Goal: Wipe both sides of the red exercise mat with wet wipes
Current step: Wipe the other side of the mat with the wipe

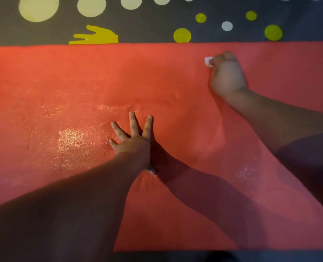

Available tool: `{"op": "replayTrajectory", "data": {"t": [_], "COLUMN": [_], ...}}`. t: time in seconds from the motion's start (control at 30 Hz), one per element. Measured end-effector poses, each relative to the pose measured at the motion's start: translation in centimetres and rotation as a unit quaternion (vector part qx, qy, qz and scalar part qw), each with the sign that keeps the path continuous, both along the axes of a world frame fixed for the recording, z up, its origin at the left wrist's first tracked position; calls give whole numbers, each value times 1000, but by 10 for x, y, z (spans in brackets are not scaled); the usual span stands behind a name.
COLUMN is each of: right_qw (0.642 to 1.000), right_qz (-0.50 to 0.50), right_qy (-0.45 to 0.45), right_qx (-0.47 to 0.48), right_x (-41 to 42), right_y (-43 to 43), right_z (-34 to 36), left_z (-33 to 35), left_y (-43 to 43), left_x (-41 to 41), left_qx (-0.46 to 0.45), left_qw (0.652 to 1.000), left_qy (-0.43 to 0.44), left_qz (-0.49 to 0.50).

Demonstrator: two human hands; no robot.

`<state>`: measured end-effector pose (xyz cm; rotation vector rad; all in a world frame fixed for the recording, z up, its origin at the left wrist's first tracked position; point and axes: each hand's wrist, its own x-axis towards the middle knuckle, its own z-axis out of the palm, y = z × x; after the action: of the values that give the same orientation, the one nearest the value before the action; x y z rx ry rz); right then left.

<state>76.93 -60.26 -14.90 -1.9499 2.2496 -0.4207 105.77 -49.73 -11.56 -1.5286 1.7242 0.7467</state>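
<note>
The mat [175, 76] lies flat and fills most of the view, its long axis running left to right with both short ends out of frame. Its far long edge crosses straight near the top and its near long edge shows along the bottom. It rests on a dark grey floor cover [147, 25] printed with shapes rather than words: a yellow hand shape [98, 36] whose fingers point left, partly tucked behind the mat's far edge, and round dots [182, 35] in yellow and pale white. The left hand [133, 140] is pressed palm-down on the mat near its middle, fingers straight and spread and pointing away from the person. It grips nothing, and the mat puckers slightly around the thumb. The right hand [227, 76] sits on the mat toward the right, close to the far edge, curled into a tight fist around a white wipe [208, 61] — only a small wad pokes out at the fist's left side, touching the mat. Shiny wet patches [72, 142] glisten on the mat left of the left hand, and a fainter one shows lower right.
</note>
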Motion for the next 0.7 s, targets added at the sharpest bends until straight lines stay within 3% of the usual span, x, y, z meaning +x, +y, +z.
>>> {"op": "replayTrajectory", "data": {"t": [0.1,0.23,0.33,0.4,0.5,0.57,0.63,0.7], "right_qw": [987,933,883,898,977,996,996,986], "right_qz": [153,335,456,436,213,88,81,162], "right_qy": [-50,-116,-71,-15,-5,1,14,-10], "right_qx": [-3,57,84,55,-6,10,22,46], "right_x": [42,83,82,61,16,6,22,51], "right_y": [52,143,180,165,129,128,151,192], "right_z": [3,12,20,17,7,7,7,9], "left_z": [1,-1,1,3,5,5,5,7], "left_y": [0,1,0,0,-1,1,2,4], "left_x": [0,2,2,1,2,3,3,7], "left_qx": [0,-2,-5,-3,-5,-7,-14,-21], "left_qw": [1000,1000,1000,1000,1000,1000,1000,1000], "left_qy": [-6,-11,-4,0,-4,2,12,19], "left_qz": [7,7,4,2,3,6,0,-4]}}
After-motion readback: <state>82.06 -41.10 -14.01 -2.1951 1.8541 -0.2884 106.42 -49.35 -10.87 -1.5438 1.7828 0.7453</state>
